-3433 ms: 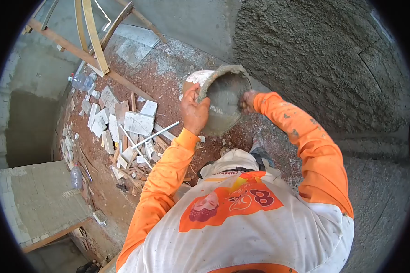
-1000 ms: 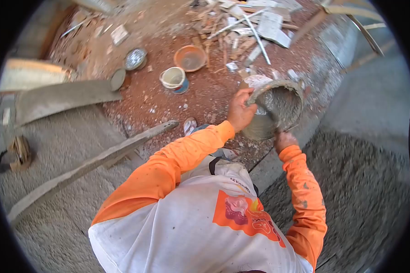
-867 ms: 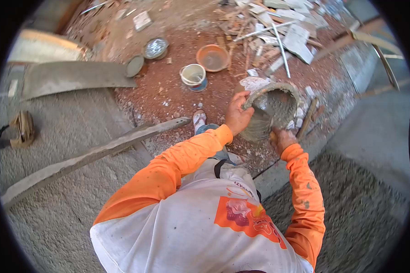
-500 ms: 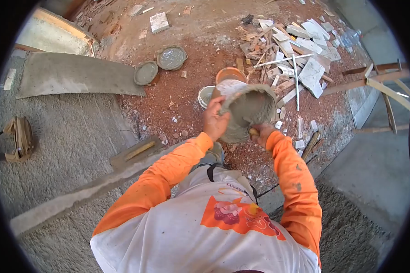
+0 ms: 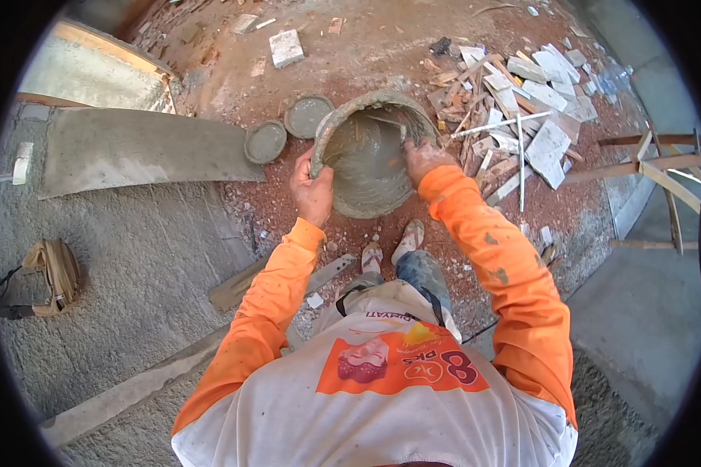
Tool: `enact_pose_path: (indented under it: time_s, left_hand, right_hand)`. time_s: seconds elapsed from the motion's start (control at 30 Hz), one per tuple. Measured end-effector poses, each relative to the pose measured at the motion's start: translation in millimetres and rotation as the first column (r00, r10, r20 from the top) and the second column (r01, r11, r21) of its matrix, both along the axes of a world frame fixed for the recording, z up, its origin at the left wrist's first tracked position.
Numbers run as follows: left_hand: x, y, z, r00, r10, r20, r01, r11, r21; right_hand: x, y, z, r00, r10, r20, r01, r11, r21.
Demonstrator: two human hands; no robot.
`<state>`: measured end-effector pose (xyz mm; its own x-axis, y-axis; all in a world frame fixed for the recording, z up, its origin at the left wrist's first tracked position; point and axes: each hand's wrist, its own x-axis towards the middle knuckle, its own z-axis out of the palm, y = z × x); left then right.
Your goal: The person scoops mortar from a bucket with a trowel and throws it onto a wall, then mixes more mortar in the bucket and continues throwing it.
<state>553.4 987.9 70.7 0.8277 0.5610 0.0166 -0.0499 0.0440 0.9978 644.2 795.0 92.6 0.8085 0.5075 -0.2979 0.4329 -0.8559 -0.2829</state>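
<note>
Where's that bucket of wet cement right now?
Upper centre of the head view, the bucket is out in front of the person, left hand gripping its left rim, right hand at its right rim, with tile rubble to its right.

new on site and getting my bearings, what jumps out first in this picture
The mortar-caked bucket held up mid-view, wet grey mix inside, catches the eye first: the left hand grips its rim, the right hand is at the opposite rim. Then comes the heap of broken tiles on the red ground at upper right, and two round pans just left of the bucket.
</note>
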Motion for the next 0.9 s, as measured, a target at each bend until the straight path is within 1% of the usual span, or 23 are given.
enact_pose_path:
  time_s: [0.03, 0.07, 0.1, 0.13, 0.17, 0.2, 0.23, 0.3, 0.33, 0.37, 0.4, 0.43, 0.47, 0.53, 0.57, 0.63, 0.7, 0.73, 0.77, 0.8, 0.83, 0.87, 0.9]
  left_hand:
    - [8.3, 1.9, 3.5, 1.0, 0.005, 0.011, -0.005, 1.0, 0.012]
    - [18.0, 5.1, 5.5, 1.0, 0.022, 0.016, -0.02, 0.991, -0.131]
    - [24.6, 7.5, 7.7, 0.999, 0.043, 0.015, -0.037, 0.962, -0.271]
    - [30.9, 8.1, 10.7, 0.998, 0.058, 0.026, -0.049, 0.964, -0.26]
    - [39.4, 8.5, 13.1, 0.995, 0.093, 0.022, -0.087, 0.977, -0.196]
    - [44.1, 7.4, 15.2, 0.992, 0.129, 0.006, -0.127, 0.983, -0.134]
    - [47.1, 4.9, 17.0, 0.99, 0.143, -0.005, -0.143, 0.981, -0.129]
    - [57.4, 2.8, 22.5, 0.981, 0.179, 0.072, -0.185, 0.979, 0.083]
    - [61.7, 2.8, 31.2, 0.981, 0.183, 0.065, -0.191, 0.973, 0.134]
    - [67.1, 7.2, 34.4, 0.978, 0.196, 0.067, -0.204, 0.969, 0.141]
    - [72.3, 11.8, 37.5, 0.973, 0.215, 0.089, -0.232, 0.93, 0.287]
    - [76.5, 17.4, 39.6, 0.967, 0.23, 0.108, -0.254, 0.869, 0.424]
    - [80.9, 25.2, 41.7, 0.966, 0.238, 0.104, -0.26, 0.866, 0.428]
    - [93.0, 42.1, 55.2, 0.946, 0.288, 0.153, -0.323, 0.777, 0.54]
    - [101.5, 56.0, 56.1, 0.946, 0.289, 0.148, -0.322, 0.776, 0.543]
    - [118.5, 87.4, 55.7, 0.938, 0.262, 0.227, -0.347, 0.726, 0.594]
    - [136.6, 120.8, 58.2, 0.952, 0.227, 0.207, -0.307, 0.746, 0.591]
    - [147.4, 136.4, 61.5, 0.949, 0.184, 0.255, -0.308, 0.709, 0.634]
    - [158.9, 156.3, 56.2, 0.944, 0.137, 0.299, -0.311, 0.672, 0.672]
    - [173.5, 181.9, 41.7, 0.925, 0.104, 0.365, -0.333, 0.683, 0.65]
    - [184.5, 204.0, 40.0, 0.934, 0.094, 0.345, -0.31, 0.693, 0.65]
    - [195.5, 229.5, 38.9, 0.933, -0.019, 0.36, -0.291, 0.552, 0.782]
    - [208.8, 253.1, 39.3, 0.925, -0.135, 0.355, -0.279, 0.393, 0.876]
  right_hand:
    - [9.8, 4.8, -2.7, 0.988, -0.046, 0.145, 0.058, 0.995, -0.078]
    - [12.9, 5.9, -7.6, 0.995, 0.04, 0.092, -0.029, 0.993, -0.118]
    - [18.9, 5.4, 0.9, 0.993, 0.053, 0.101, -0.043, 0.993, -0.106]
    - [27.8, 3.6, 13.5, 0.967, 0.248, -0.049, -0.253, 0.953, -0.167]
    - [41.1, 3.1, 25.4, 0.886, 0.416, -0.203, -0.453, 0.869, -0.197]
    - [50.3, 2.5, 33.4, 0.899, 0.405, -0.167, -0.435, 0.873, -0.22]
    - [59.4, 4.4, 40.7, 0.891, 0.418, -0.176, -0.449, 0.868, -0.212]
    - [90.2, 17.2, 54.6, 0.978, 0.206, 0.036, -0.199, 0.969, -0.144]
    - [105.4, 26.2, 58.5, 0.975, 0.22, 0.036, -0.213, 0.967, -0.136]
    - [120.5, 35.9, 61.8, 0.971, 0.235, 0.043, -0.225, 0.96, -0.166]
    - [129.4, 44.5, 69.1, 0.968, 0.247, 0.045, -0.234, 0.952, -0.198]
    - [134.5, 54.2, 74.2, 0.966, 0.257, 0.041, -0.245, 0.95, -0.194]
    - [139.3, 67.8, 79.0, 0.959, 0.284, 0.019, -0.275, 0.942, -0.192]
    - [152.8, 97.1, 85.7, 0.949, 0.315, -0.008, -0.312, 0.933, -0.182]
    - [166.8, 113.8, 84.9, 0.954, 0.299, -0.031, -0.3, 0.939, -0.167]
    - [191.0, 146.7, 74.3, 0.959, 0.274, -0.069, -0.281, 0.946, -0.159]
    - [210.4, 183.7, 57.2, 0.978, 0.207, 0.019, -0.206, 0.977, -0.048]
    - [216.6, 200.2, 52.6, 0.98, 0.198, 0.004, -0.198, 0.979, -0.055]
    - [226.1, 218.7, 47.0, 0.971, 0.227, 0.072, -0.224, 0.974, -0.04]
    - [236.1, 239.1, 42.3, 0.958, 0.253, 0.137, -0.252, 0.967, -0.026]
    - [246.8, 262.8, 35.3, 0.964, 0.241, 0.115, -0.239, 0.971, -0.03]
    - [258.4, 287.5, 26.8, 0.961, 0.259, 0.095, -0.253, 0.965, -0.072]
    - [271.8, 308.5, 17.4, 0.958, 0.28, 0.069, -0.27, 0.955, -0.118]
